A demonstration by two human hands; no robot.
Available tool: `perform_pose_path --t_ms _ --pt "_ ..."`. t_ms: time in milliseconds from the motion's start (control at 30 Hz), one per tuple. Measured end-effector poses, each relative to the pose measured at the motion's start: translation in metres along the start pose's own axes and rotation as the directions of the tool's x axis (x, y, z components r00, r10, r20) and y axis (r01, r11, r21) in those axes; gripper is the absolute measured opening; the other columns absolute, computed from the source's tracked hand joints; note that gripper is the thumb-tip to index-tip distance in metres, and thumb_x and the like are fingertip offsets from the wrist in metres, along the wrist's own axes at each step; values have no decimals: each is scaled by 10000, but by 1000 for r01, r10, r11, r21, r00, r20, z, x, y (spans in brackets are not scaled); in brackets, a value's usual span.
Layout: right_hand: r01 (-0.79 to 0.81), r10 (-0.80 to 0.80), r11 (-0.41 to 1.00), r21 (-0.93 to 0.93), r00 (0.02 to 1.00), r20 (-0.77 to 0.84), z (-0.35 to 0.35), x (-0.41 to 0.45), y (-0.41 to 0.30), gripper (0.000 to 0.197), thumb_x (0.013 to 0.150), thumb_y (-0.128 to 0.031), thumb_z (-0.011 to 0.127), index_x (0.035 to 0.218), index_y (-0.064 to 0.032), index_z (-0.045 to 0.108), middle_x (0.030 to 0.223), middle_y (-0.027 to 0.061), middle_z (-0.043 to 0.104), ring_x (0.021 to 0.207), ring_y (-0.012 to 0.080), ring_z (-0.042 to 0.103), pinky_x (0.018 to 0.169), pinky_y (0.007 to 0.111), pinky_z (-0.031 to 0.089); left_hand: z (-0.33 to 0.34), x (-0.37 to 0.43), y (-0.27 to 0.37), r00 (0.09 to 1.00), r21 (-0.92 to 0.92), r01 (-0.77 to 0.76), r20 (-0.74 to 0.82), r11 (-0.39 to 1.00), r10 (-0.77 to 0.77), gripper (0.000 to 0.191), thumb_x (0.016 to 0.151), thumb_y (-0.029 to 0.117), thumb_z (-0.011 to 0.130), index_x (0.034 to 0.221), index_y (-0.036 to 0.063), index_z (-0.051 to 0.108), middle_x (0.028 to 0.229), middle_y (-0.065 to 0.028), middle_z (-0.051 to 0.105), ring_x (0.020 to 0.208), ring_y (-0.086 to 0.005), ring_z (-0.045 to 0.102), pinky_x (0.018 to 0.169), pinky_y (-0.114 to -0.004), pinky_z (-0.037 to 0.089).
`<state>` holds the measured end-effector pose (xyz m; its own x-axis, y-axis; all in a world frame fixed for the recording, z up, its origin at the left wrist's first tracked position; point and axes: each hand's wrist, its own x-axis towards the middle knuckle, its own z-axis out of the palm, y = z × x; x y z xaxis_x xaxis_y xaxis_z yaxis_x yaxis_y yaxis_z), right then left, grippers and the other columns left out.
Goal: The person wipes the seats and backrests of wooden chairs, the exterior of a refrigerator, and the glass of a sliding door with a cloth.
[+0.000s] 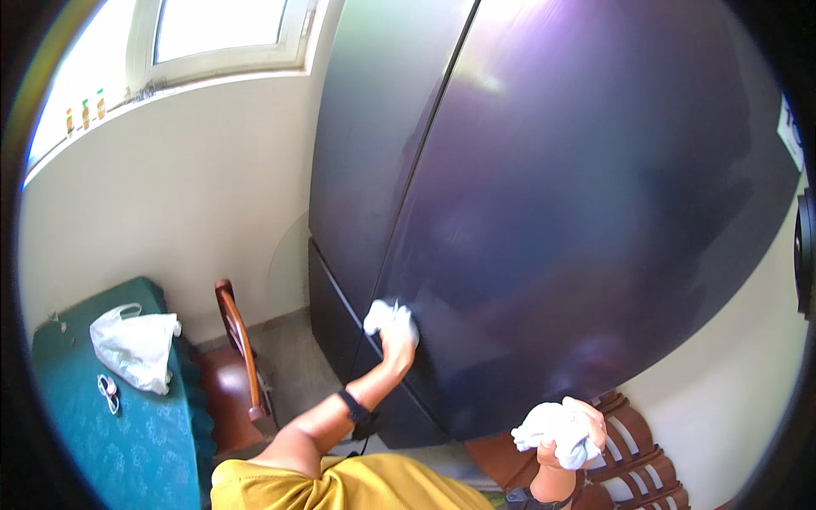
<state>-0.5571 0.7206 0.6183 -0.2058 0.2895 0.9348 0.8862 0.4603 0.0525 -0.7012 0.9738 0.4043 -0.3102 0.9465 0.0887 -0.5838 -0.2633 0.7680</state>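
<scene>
My left hand [398,347] holds a white cloth [389,315] against the lower part of a dark, glossy refrigerator door [542,210], just above the gap over the lower doors. In my right hand [590,424] is a bunched white cloth [554,430], held near the door's bottom right edge, in front of some brown wooden furniture. I cannot tell whether that cloth touches anything else. Streaks and dull patches show on the dark door surface. A vertical gap parts this door from the narrower-looking left door [363,127].
A table with a green cloth [153,440] bears a white plastic bag [137,347]. A wooden chair [242,344] stands between table and refrigerator. Small bottles [85,115] line the window sill. Slatted brown wooden furniture [631,440] is at the lower right.
</scene>
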Motion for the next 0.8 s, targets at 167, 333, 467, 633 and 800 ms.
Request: perform_pose_path --t_ms 167,333,467,633,800 --pt "-236 239 971 42 967 -84 -20 -47 -6 481 738 -399 562 968 -5 410 794 156 558 665 206 545 606 312 458 118 35 129 723 341 -691 336 638 603 181 778 66 440 955 39 417 893 -111 398 822 -232 402 725 -359 328" --pt "-537 546 837 106 833 -87 -25 -111 -3 421 723 -204 578 1009 62 421 844 172 546 749 252 560 646 351 474 162 56 206 349 345 -920 500 188 793 385 803 227 444 1023 -88 456 1090 -296 379 1034 -444 323 921 -498 220" --pt "-738 738 673 -48 674 -31 -37 -190 -3 322 709 -94 587 973 56 483 874 152 569 787 236 577 689 343 478 95 46 149 549 527 -816 580 236 602 365 842 185 369 1128 -36 422 1197 -280 350 1148 -421 290 986 -439 202" --pt "-939 956 275 -208 290 -48 -52 -277 -11 326 690 -121 630 942 56 522 840 143 606 741 250 594 676 360 473 -26 1 -26 882 741 -377 105 555 459 395 910 243 307 1223 2 319 1178 -132 400 966 -223 458 822 -327 365" --pt "-952 974 172 -252 203 -103 -65 -318 -20 364 704 -146 627 991 53 521 899 187 609 803 286 604 707 372 468 -43 -18 -76 859 588 392 -510 707 -52 532 873 442 309 792 8 605 705 -96 588 725 -233 542 698 -349 407"
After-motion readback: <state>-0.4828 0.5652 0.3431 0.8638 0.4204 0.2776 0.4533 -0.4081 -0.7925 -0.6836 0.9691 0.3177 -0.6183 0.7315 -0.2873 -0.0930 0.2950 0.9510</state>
